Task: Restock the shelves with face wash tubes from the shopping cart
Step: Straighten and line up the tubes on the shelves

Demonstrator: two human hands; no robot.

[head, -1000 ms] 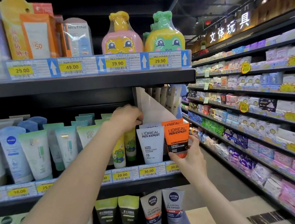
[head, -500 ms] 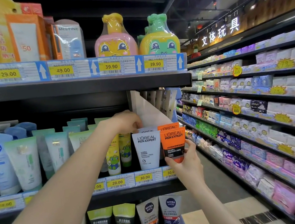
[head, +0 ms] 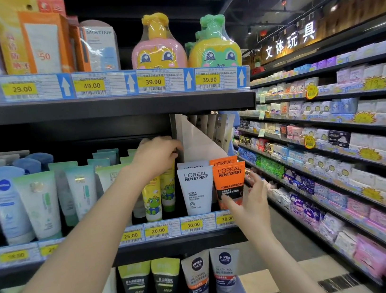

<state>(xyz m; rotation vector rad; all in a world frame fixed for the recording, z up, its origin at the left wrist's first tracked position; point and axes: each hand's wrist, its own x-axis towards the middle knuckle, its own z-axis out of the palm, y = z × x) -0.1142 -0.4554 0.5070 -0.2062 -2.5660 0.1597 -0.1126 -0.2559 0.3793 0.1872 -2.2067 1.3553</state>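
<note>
Two orange L'Oreal tubes, two white L'Oreal tubes, two Nivea Men tubes, two hands.

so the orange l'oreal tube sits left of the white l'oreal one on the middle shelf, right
Not quite: the head view shows the orange L'Oreal tube to the right of the white L'Oreal tube. Both do stand on the middle shelf.

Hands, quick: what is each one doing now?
Left hand: fingers curled at the white divider; whether it grips cannot be told.
Right hand: open, fingers by the orange tube.
</note>
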